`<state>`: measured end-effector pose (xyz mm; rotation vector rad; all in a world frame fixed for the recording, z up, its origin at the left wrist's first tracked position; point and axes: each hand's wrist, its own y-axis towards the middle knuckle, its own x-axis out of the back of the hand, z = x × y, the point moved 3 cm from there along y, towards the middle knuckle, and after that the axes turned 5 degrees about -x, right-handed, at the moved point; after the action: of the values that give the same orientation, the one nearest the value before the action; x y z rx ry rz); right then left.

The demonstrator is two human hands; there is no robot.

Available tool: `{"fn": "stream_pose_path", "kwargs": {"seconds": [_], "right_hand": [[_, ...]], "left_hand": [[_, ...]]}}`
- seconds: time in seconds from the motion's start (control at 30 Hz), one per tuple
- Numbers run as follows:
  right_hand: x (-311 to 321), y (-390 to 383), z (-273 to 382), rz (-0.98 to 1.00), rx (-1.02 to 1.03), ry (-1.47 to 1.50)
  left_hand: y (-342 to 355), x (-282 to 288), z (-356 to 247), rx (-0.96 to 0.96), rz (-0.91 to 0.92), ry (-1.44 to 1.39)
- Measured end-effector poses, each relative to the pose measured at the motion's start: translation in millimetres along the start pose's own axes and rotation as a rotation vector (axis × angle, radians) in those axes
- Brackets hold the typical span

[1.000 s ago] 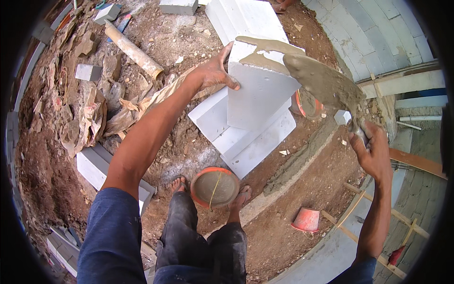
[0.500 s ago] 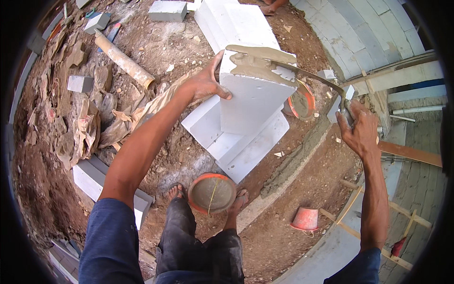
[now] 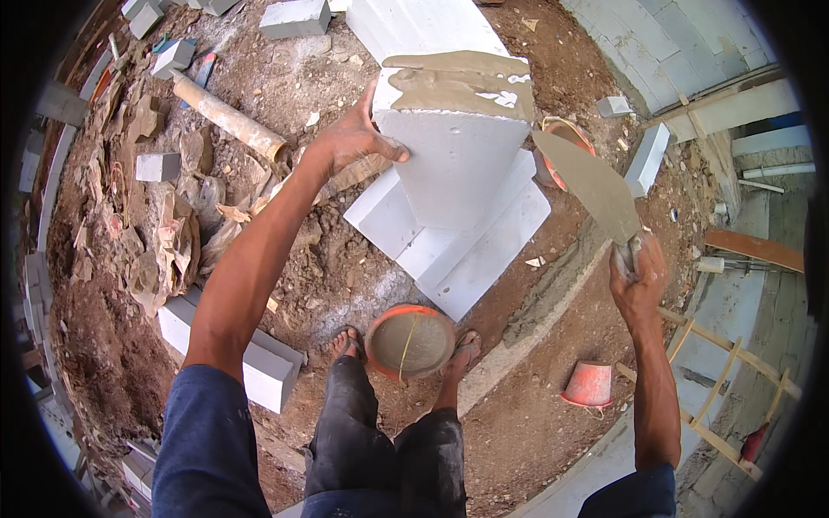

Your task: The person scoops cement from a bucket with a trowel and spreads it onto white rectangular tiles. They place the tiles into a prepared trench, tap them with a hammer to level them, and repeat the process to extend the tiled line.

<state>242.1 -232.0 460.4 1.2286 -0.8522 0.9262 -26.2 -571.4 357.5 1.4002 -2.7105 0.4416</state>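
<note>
My left hand (image 3: 367, 134) grips the left side of a white block (image 3: 453, 168) that stands upright on other white blocks (image 3: 479, 268). A layer of wet grey mortar (image 3: 449, 78) covers much of the upright block's top, with white patches showing. My right hand (image 3: 639, 276) is closed on the handle of a trowel (image 3: 591, 186), whose wide, mortar-coated blade lies just right of the block, partly over an orange-rimmed tub (image 3: 566, 129). Between my feet sits an orange-rimmed pan (image 3: 373, 332) holding grey mortar.
Torn paper sacks (image 3: 177, 250), a tube (image 3: 224, 116) and loose blocks (image 3: 294, 19) litter the dirt at left. A red bucket (image 3: 589, 384) stands lower right beside a concrete strip. A block wall (image 3: 665, 39), wooden plank (image 3: 751, 246) and wooden frame (image 3: 717, 371) line the right.
My right hand and trowel have moved down; the blade has left the block's top, where mortar now covers more surface. My left hand has stayed on the block.
</note>
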Motion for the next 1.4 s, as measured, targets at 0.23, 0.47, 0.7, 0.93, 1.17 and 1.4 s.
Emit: {"fn": "stream_pose_path", "kwargs": {"seconds": [0.23, 0.47, 0.7, 0.93, 1.17, 1.4], "right_hand": [[-61, -227, 65, 0.943, -0.494, -0.002], [-242, -383, 148, 1.369, -0.542, 0.113], [-234, -378, 173, 1.036, -0.800, 0.349], [-208, -230, 160, 0.381, -0.976, 0.555], [-221, -82, 175, -0.260, -1.015, 0.881], [-183, -111, 200, -0.343, -1.157, 0.945]], "left_hand": [[-2, -3, -4, -0.249, 0.093, -0.112], [4, 0, -18, -0.181, 0.146, 0.073], [-11, 5, 5, -0.214, -0.103, 0.317], [-54, -47, -18, -0.233, -0.184, 0.218], [-102, -137, 9, -0.260, -0.446, 0.666], [-87, -257, -61, -0.332, -0.933, 0.384]]}}
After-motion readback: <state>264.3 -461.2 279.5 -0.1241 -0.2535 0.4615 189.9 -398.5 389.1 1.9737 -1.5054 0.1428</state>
